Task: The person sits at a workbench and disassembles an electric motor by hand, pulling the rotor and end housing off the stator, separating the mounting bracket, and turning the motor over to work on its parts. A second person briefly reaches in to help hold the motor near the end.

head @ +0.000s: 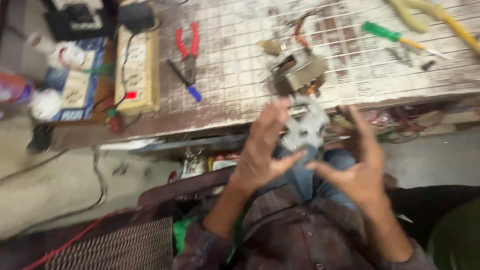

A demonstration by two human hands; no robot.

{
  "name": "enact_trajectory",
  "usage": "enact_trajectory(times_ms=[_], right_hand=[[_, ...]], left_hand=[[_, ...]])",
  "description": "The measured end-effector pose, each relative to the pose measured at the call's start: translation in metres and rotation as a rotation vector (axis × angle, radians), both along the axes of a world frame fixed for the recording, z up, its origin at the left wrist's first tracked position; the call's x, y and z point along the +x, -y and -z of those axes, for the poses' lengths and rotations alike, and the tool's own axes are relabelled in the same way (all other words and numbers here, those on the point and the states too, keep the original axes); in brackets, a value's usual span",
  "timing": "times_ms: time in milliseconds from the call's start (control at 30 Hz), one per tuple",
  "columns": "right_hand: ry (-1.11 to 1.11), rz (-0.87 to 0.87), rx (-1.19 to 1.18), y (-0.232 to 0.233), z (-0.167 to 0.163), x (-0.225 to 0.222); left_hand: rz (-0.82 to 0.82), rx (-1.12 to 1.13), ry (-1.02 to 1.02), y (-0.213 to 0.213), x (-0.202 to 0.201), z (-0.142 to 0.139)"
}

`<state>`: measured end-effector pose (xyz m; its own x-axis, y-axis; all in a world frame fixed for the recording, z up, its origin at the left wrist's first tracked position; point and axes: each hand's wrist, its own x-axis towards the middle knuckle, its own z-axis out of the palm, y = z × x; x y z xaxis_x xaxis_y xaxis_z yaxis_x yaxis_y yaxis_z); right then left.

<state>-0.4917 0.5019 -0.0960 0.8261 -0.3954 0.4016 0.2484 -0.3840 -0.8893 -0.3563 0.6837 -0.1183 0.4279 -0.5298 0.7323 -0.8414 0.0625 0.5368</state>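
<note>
A grey metal bracket [304, 127], flat and irregular with holes through it, sits between the two raised hands, just below the near edge of the workbench [240, 100] and above the person's lap. The left hand [262, 152] has its fingers spread and curled against the bracket's left side, thumb reaching toward its lower end; it seems to steady the piece, though motion blur hides how firm the hold is. The right hand [362, 167] is open, fingers splayed wide, its thumb pointing at the bracket's lower edge; whether it touches cannot be told. The bracket's long axis runs roughly upright, tilted a little, with its top toward the bench.

Just beyond it on the bench edge stands a boxy motor block [298, 71] with dark windings, nearly touching the bracket's top in this view. Farther left lie red-handled pliers [187, 47] and a blue-tipped pen [184, 80], beside a cream power strip [137, 65] with a red light. To the right rest a green-handled screwdriver [392, 36] and yellow-handled cutters [430, 12].
</note>
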Motion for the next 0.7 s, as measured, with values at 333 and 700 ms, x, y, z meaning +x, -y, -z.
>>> enact_trajectory(times_ms=[333,700], right_hand=[[-0.059,0.065,0.259,-0.02,-0.005,-0.036],[0.073,0.181,0.771,-0.037,-0.004,-0.063]], left_hand=[[0.405,0.014,-0.053,0.0,-0.03,-0.049],[0.26,-0.263,-0.12,-0.071,-0.024,-0.131]])
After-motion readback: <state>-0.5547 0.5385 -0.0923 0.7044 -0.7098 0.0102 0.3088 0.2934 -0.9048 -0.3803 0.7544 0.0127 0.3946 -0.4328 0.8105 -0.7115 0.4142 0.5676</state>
